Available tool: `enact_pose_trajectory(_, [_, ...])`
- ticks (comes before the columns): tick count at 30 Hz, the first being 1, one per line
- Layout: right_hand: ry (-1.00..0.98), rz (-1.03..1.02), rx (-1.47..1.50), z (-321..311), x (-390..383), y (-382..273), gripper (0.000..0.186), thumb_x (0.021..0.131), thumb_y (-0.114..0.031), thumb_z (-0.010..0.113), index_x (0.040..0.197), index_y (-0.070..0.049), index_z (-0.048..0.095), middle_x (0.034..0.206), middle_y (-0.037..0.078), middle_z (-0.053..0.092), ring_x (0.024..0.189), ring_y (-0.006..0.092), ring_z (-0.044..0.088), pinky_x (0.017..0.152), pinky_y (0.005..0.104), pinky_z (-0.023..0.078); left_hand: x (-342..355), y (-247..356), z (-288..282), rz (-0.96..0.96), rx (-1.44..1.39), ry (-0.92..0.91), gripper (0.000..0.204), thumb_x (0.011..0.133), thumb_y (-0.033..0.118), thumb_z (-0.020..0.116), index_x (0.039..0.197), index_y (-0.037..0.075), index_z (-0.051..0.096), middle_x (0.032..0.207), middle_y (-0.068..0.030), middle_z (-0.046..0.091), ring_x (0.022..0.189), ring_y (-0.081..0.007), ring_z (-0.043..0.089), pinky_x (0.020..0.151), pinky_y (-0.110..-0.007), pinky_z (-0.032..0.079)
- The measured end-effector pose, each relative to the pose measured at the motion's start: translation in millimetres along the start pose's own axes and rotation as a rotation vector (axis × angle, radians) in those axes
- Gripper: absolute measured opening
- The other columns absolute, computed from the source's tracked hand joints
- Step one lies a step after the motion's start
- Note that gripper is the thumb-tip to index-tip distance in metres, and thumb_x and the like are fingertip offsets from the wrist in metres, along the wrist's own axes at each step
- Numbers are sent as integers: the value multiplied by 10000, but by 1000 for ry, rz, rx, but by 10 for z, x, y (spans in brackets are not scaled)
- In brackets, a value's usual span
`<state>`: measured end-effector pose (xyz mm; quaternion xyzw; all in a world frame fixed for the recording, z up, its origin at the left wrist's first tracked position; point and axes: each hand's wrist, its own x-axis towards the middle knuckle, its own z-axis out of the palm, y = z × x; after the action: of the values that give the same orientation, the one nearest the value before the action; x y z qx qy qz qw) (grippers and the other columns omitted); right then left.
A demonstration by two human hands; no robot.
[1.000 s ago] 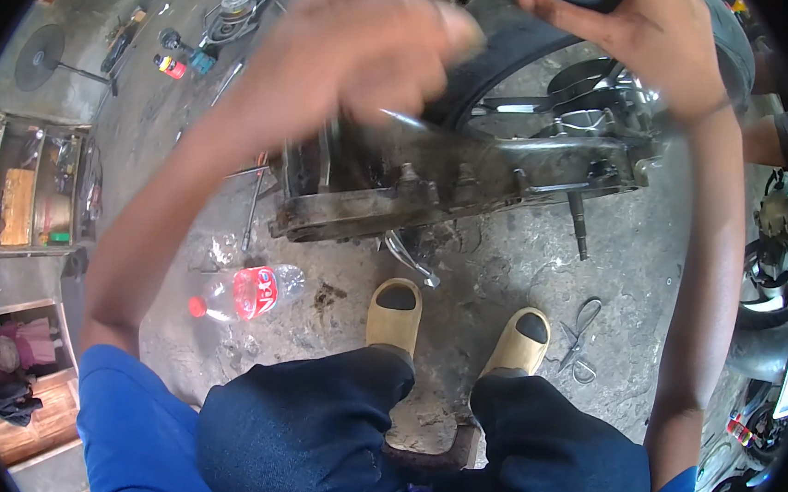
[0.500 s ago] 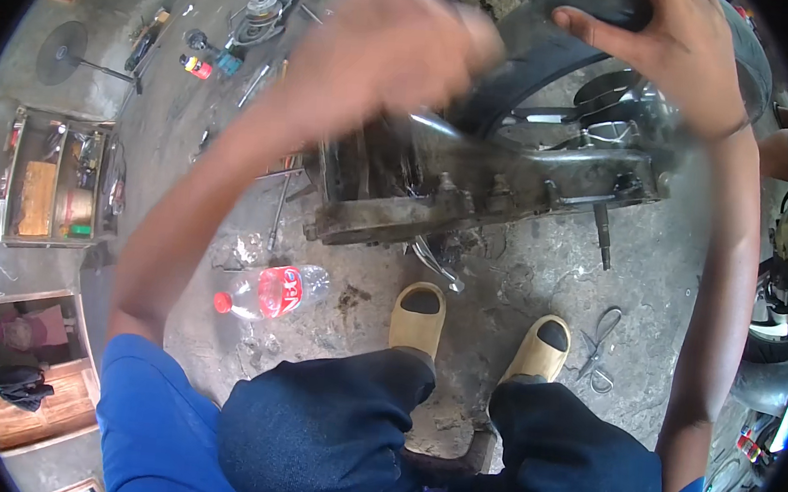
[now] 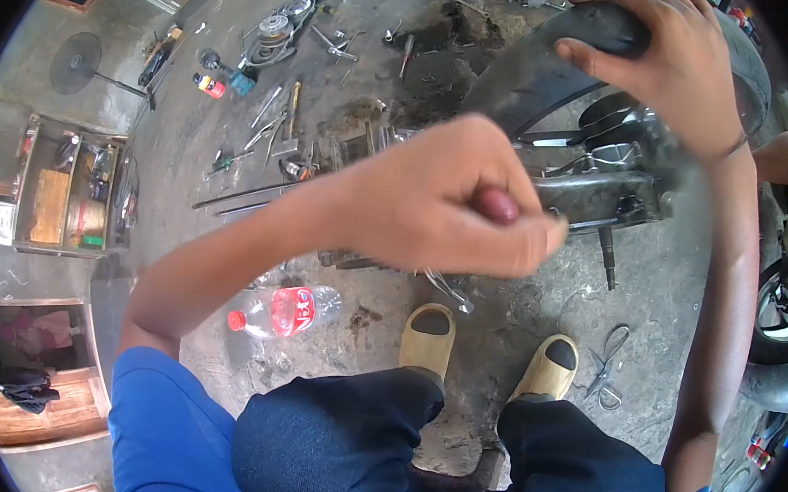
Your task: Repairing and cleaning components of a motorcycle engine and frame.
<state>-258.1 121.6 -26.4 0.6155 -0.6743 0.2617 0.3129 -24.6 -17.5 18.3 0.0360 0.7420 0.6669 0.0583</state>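
Observation:
My left hand [image 3: 425, 202] is closed in a fist in front of the metal engine casing [image 3: 611, 189]. From the fist shows the rounded dark red end of a handle [image 3: 497, 205]; the rest of that tool is hidden. At the upper right my right hand [image 3: 672, 69] grips the black tyre [image 3: 518, 75], thumb on the near side and fingers over the top. The tyre stands behind the casing, which my left fist and forearm partly cover. A shaft [image 3: 607, 256] sticks out toward me from the casing.
A clear plastic bottle [image 3: 292, 312] with a red cap lies left of my sandals [image 3: 427, 341]. Scissors [image 3: 607, 366] lie to the right. Hammer [image 3: 291, 113], wrenches and machine parts [image 3: 276, 33] are scattered at the far left. Another person's arm [image 3: 776, 158] shows at the right edge.
My left hand has come down and toward me, from above the casing to in front of it, uncovering tools on the floor behind. My right hand stays on the tyre.

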Motion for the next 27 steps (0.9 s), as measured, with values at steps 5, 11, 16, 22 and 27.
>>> enact_pose_trajectory(5, [9, 1, 68, 71, 19, -74, 413, 685, -510, 768, 871, -143, 733, 869, 14, 663, 873, 215, 611, 876, 366, 408, -142, -81, 304, 52, 200, -79, 355, 885, 136, 620, 540, 86, 553, 493, 29, 445, 459, -59, 328, 455, -232, 273])
enact_pose_trajectory(11, [5, -7, 48, 11, 58, 27, 418, 677, -511, 772, 875, -144, 734, 870, 13, 662, 881, 210, 612, 885, 366, 404, -81, -225, 299, 117, 363, 151, 359, 887, 139, 618, 538, 88, 549, 477, 34, 420, 439, -69, 294, 440, -246, 253])
enact_pose_trajectory(16, [-1, -5, -21, 34, 34, 14, 428, 669, -515, 776, 881, -145, 735, 871, 11, 661, 884, 206, 612, 893, 369, 400, -7, -266, -57, 123, -5, 219, 366, 885, 145, 627, 530, 88, 558, 470, 48, 410, 430, -69, 285, 435, -254, 245])
enact_pose_trajectory(22, [-168, 149, -88, -73, -6, 23, 432, 658, -513, 779, 878, -144, 734, 871, 11, 661, 883, 205, 611, 900, 372, 398, -23, -246, 36, 106, 59, 131, 370, 905, 159, 617, 543, 96, 572, 469, 64, 397, 420, -56, 284, 428, -235, 225])
enact_pose_trajectory(27, [-389, 394, 119, -193, 105, -202, 426, 657, -506, 781, 878, -144, 737, 870, 9, 661, 878, 203, 609, 897, 369, 400, -50, -203, 197, 88, 306, 42, 376, 930, 174, 599, 561, 108, 583, 470, 78, 383, 410, -41, 283, 420, -209, 202])
